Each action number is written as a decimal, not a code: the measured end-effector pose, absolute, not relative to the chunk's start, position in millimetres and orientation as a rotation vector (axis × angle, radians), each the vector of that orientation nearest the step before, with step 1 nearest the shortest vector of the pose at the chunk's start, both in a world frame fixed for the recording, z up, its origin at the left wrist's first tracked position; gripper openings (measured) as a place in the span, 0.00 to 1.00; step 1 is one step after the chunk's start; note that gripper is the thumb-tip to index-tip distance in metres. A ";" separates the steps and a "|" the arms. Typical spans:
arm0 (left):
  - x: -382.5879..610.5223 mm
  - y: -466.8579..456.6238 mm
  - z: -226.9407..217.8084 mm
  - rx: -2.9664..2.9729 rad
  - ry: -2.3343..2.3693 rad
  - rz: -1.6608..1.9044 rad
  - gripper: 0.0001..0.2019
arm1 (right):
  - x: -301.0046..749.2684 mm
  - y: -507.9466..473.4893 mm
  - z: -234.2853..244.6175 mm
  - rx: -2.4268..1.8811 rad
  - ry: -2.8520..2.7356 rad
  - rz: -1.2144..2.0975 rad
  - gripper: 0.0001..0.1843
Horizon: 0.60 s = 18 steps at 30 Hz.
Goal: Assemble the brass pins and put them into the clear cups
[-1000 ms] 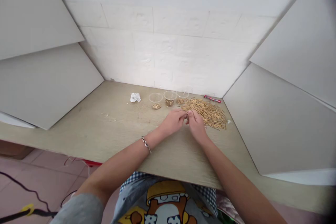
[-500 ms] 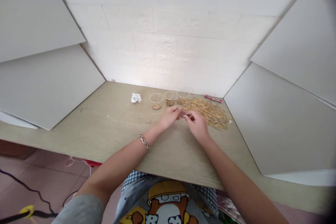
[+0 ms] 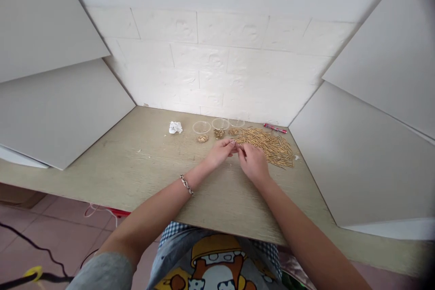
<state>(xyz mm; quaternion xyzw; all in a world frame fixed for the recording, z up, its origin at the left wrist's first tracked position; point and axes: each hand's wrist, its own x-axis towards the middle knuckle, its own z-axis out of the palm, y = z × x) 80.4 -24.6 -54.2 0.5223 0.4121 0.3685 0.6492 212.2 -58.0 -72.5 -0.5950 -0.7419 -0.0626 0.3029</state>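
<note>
My left hand [image 3: 221, 152] is closed in a pinch, thumb against fingers, over the middle of the table. My right hand [image 3: 253, 158] is closed too, its fingertips meeting those of the left. Whatever is between the fingertips is too small and hidden to make out. Just behind and right of the hands spreads a pile of thin gold-coloured sticks [image 3: 272, 147]. Beyond the left hand stand three clear plastic cups, the left cup [image 3: 202, 127], the middle cup [image 3: 220, 123] and the right cup [image 3: 237, 123], with small gold-coloured pieces at each.
The table [image 3: 136, 167] has a crumpled white tissue [image 3: 176, 128] at its back left. A red tube-shaped packet [image 3: 275, 128] lies at the back right. White panels [image 3: 64, 113] flank both sides, and a white brick-patterned wall [image 3: 217, 59] closes the back.
The right hand has turned slightly, its fingers curling closer to the left fingertips. The left hand stays almost in place. The view has shifted a little.
</note>
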 end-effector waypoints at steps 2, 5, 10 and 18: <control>80.5 -24.7 -54.9 1.177 0.951 0.845 0.11 | 210.5 -58.0 -73.0 -1.604 -1.984 -0.211 0.11; 79.7 -24.5 -55.9 1.178 0.964 0.846 0.11 | 209.7 -57.4 -73.8 -1.627 -2.004 -0.216 0.11; 78.1 -24.8 -56.2 1.193 0.949 0.837 0.12 | 212.8 -55.2 -74.3 -1.622 -2.001 -0.162 0.12; 78.7 -28.0 -51.3 1.235 0.896 0.813 0.13 | 215.5 -51.9 -74.9 -1.565 -1.897 -0.053 0.15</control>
